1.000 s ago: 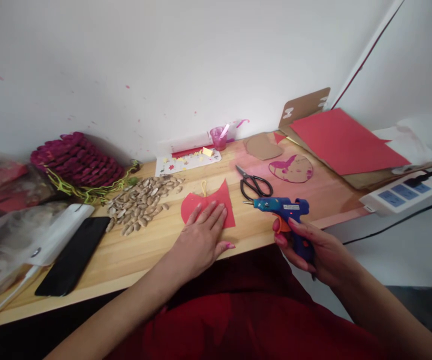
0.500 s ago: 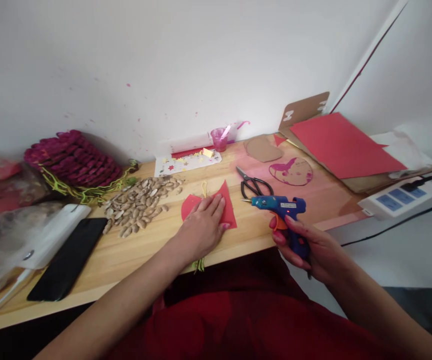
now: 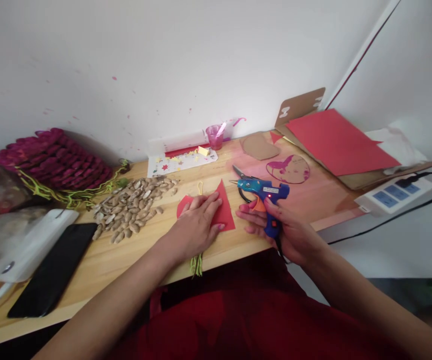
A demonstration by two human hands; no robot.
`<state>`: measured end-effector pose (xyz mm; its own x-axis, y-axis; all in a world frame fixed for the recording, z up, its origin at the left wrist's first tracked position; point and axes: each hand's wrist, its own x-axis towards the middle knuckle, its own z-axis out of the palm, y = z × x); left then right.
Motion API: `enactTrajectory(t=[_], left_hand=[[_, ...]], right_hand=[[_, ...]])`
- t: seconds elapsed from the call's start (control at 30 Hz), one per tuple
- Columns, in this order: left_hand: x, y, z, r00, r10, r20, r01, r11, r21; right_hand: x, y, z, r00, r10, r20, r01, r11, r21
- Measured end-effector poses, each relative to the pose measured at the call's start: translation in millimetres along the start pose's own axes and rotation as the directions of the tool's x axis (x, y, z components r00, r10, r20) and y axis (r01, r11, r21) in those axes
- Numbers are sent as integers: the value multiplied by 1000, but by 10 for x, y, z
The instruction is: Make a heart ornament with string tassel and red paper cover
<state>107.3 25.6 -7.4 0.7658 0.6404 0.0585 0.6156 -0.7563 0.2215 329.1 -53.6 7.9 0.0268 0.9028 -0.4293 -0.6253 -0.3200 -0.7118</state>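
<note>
My left hand (image 3: 197, 222) lies flat, palm down, on a red paper piece (image 3: 223, 215) that shows on both sides of it. A yellow loop (image 3: 200, 187) sticks out above the fingers, and a green yarn tassel (image 3: 196, 265) hangs past the table edge below the wrist. My right hand (image 3: 291, 230) holds a blue hot glue gun (image 3: 264, 189) by its handle, thumb on the near side, with some fingers stretched loosely past the orange trigger. Its nozzle points left. Behind the gun lie scissors (image 3: 240, 172), partly covered by it.
Left are pumpkin-seed-like shells (image 3: 135, 207), a magenta layered basket-like piece (image 3: 54, 160), a black phone (image 3: 54, 270) and a white device (image 3: 41, 240). Behind stands a pink cup (image 3: 214, 137). Right are a cardboard heart (image 3: 289, 169), red sheets (image 3: 339, 142) and a power strip (image 3: 398, 195) with a cord.
My right hand has brought the glue gun left and up, over the scissors, and its fingers have loosened from the trigger. My left hand stays on the red paper. The view has shifted slightly.
</note>
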Motion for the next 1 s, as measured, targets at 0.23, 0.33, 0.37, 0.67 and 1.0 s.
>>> enactTrajectory(t=[0.23, 0.33, 0.37, 0.67, 1.0], left_hand=[[6, -66, 2, 1000, 0, 4, 0, 997, -75], [6, -71, 22, 999, -6, 34, 8, 998, -61], [9, -69, 16, 999, -10, 46, 13, 998, -59], [-47, -178, -64, 996, 67, -54, -75, 984, -161], [-235, -125, 33, 966, 245, -80, -251, 966, -66]], right_hand=[[94, 87, 99, 999, -23, -34, 25, 998, 54], [80, 87, 107, 999, -3, -41, 6, 997, 78], [78, 84, 112, 999, 5, -43, -2, 996, 85], [117, 109, 97, 1000, 17, -19, -15, 996, 84], [121, 104, 74, 999, 30, -11, -29, 998, 48]])
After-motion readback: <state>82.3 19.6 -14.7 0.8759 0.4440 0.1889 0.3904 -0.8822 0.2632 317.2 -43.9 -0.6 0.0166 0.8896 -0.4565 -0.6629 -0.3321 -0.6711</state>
